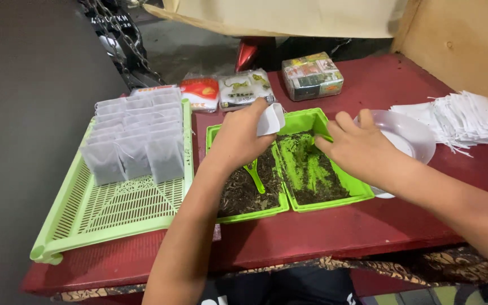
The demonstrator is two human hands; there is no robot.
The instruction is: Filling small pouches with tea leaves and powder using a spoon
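Two green trays (334, 197) of loose dark tea leaves sit side by side on the red worktop (312, 231), and both hands work right over them. The left hand (238, 138) pinches a small empty white filter bag (271, 118) between thumb and fingers, closed on its edge so the mouth gapes toward the trays. The right hand (354, 149) reaches down into the right-hand tray with fingers half curled and spread, their tips at the leaves; whether it has gathered a pinch I cannot tell, since the palm hides them. A green scoop (253, 172) lies in the left-hand tray, untouched, just below the left hand.

To do this step well, in my judgement, the bag's mouth should stay wide and low over the tray, so stray leaves fall back into it rather than onto the worktop, and the grip should stay light enough not to crumple the thin paper.

On the left, a large pale green slotted tray (114, 214) holds rows of filled bags (134, 147), standing close together. To the right lie a white bowl (410, 135) and a heap of empty white bags (464, 118). Behind the trays sit tea packets (224, 90) and a wrapped box (312, 76).
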